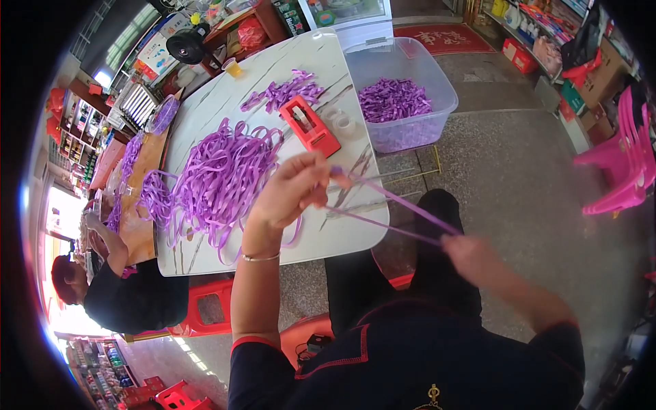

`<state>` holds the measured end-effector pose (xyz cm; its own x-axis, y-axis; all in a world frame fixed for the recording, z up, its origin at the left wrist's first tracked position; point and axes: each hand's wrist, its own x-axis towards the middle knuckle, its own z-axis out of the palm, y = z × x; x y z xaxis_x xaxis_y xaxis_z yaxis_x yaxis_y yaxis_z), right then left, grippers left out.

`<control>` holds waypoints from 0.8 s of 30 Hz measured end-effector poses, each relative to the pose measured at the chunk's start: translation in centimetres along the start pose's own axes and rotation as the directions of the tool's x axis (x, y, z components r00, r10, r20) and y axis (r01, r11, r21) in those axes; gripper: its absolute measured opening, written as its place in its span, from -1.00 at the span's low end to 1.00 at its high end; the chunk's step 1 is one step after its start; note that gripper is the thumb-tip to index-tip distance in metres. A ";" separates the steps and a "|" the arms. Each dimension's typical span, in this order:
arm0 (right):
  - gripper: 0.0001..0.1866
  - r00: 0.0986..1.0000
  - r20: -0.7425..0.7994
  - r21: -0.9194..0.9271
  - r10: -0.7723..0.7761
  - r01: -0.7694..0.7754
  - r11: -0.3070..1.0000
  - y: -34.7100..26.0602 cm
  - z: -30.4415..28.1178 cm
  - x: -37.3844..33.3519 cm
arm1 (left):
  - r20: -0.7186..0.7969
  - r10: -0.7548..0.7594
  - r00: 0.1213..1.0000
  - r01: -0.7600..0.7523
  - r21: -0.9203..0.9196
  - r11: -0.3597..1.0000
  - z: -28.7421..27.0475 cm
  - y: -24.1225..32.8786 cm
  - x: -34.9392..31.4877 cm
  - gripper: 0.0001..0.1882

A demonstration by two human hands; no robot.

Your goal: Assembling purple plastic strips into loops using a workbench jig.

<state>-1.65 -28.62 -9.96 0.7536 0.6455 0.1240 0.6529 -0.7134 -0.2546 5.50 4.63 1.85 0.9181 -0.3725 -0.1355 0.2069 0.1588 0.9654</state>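
Note:
A purple ribbon loop [410,207] stretches between my two hands, over the table's right front corner. My left hand [295,188] is closed on one end of it, just in front of a red tape dispenser [311,128]. Out past the table edge, my right hand [476,260] grips the other end and is blurred by motion. To the left of my left hand lies a big tangled heap of purple ribbons [222,178]. A smaller bunch of purple ribbons [290,91] rests behind the dispenser, and clear tape rolls [339,120] sit beside it.
A clear plastic bin [437,113] of folded purple pieces stands on a stand right of the white table [273,254]. A cup of yellow drink [233,68] is at the far edge. Another person [130,294] sits at the left. Pink chairs [625,157] are at the right.

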 end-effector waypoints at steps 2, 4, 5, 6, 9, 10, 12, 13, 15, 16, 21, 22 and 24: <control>-0.75 0.985 -0.059 -0.079 0.162 -0.166 0.983 1.8 -1.5 0.5 | 0.035 -0.033 0.999 0.031 0.067 0.997 -0.5 -1.1 -1.0 -0.82; -0.76 0.959 -0.132 -0.028 0.251 -0.256 0.966 2.2 -3.1 1.1 | 0.109 -0.100 0.989 0.073 0.231 0.970 -0.4 -1.9 -1.9 -0.83; -0.71 0.919 -0.270 0.058 0.286 -0.281 0.958 2.2 -3.8 1.3 | 0.110 -0.119 0.987 0.086 0.263 0.961 -0.2 -2.1 -2.2 -0.84; -0.65 0.857 -0.399 0.145 0.325 -0.291 0.946 2.2 -4.1 1.4 | 0.114 -0.122 0.986 0.088 0.261 0.961 -0.1 -2.5 -2.3 -0.84; -0.59 0.831 -0.435 0.187 0.347 -0.293 0.938 2.2 -3.3 1.1 | 0.092 -0.016 0.996 -0.005 0.221 0.975 0.3 -3.7 -2.6 -0.85; -0.60 0.814 -0.444 0.249 0.375 -0.290 0.924 2.0 -2.8 0.9 | 0.091 -0.017 0.996 -0.003 0.220 0.975 0.4 -3.9 -2.6 -0.85; -0.54 0.841 -0.376 0.297 0.389 -0.288 0.910 1.8 -2.2 0.0 | 0.111 0.076 0.991 -0.115 0.401 0.909 0.8 -3.9 -2.3 -0.88; -0.48 0.865 -0.306 0.347 0.399 -0.289 0.892 1.8 -1.9 -0.5 | 0.112 0.078 0.991 -0.116 0.399 0.910 1.2 -3.8 -2.2 -0.88; -0.56 0.916 -0.264 0.331 0.301 -0.208 0.921 2.0 -1.0 -1.2 | 0.284 0.180 0.942 -0.296 0.450 0.843 2.3 -3.7 -1.9 -0.93; -0.63 0.955 -0.221 0.317 0.199 -0.123 0.940 2.0 -0.8 -1.3 | 0.285 0.177 0.942 -0.294 0.450 0.843 2.6 -3.7 -1.6 -0.93; -0.77 0.891 -0.378 0.611 0.253 0.034 0.791 -0.9 -3.2 4.8 | 0.509 0.164 0.845 -0.474 0.570 0.671 5.0 -2.9 -0.8 -0.97; -0.76 0.948 -0.275 0.750 0.161 0.107 0.653 -1.0 -3.2 5.8 | 0.524 0.137 0.841 -0.465 0.570 0.678 5.4 -2.9 -0.5 -0.97; -0.72 0.981 -0.195 0.866 0.022 0.162 0.474 -1.7 -3.4 7.4 | 0.522 0.141 0.841 -0.469 0.574 0.672 5.6 -2.7 -0.7 -0.97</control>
<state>3.08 -23.57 -5.37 0.7681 0.5641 0.3032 0.3654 0.0028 -0.9308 2.36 -0.67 0.58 0.6253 -0.7680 0.1388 -0.4851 -0.2431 0.8400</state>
